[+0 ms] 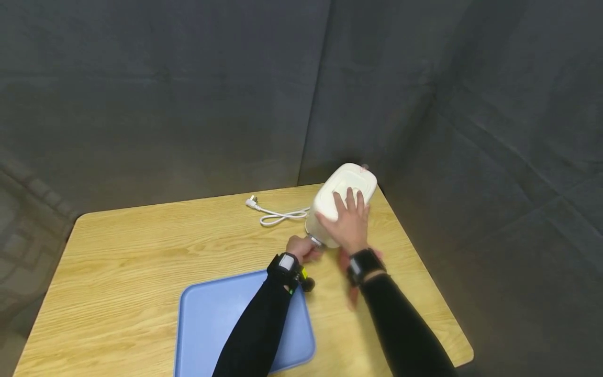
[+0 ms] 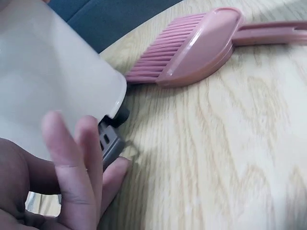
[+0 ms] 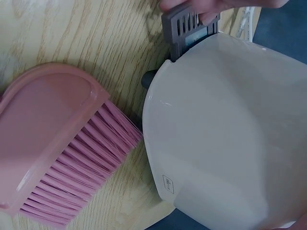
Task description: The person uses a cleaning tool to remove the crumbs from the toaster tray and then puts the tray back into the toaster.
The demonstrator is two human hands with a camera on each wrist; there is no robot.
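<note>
A cream-white, round-cornered appliance (image 1: 346,175) with a cord, seemingly a toaster, stands at the table's back right. My right hand (image 1: 350,228) rests on its top with the fingers spread. At its lower edge, my left hand (image 1: 301,247) pinches a grey slotted tray (image 3: 182,28) that sticks out from the base. The left wrist view shows the tray (image 2: 111,143) beside a black foot (image 2: 122,115). Close to the appliance lies a pink brush (image 3: 53,105), its bristles toward the base. My right forearm partly hides it in the head view.
A white power cord (image 1: 278,215) with its plug (image 1: 252,202) lies looped left of the appliance. The blue tray (image 1: 216,309) sits at the table's front, beneath my left forearm. Dark curtains (image 1: 235,104) stand behind and to the right of the wooden table (image 1: 132,251).
</note>
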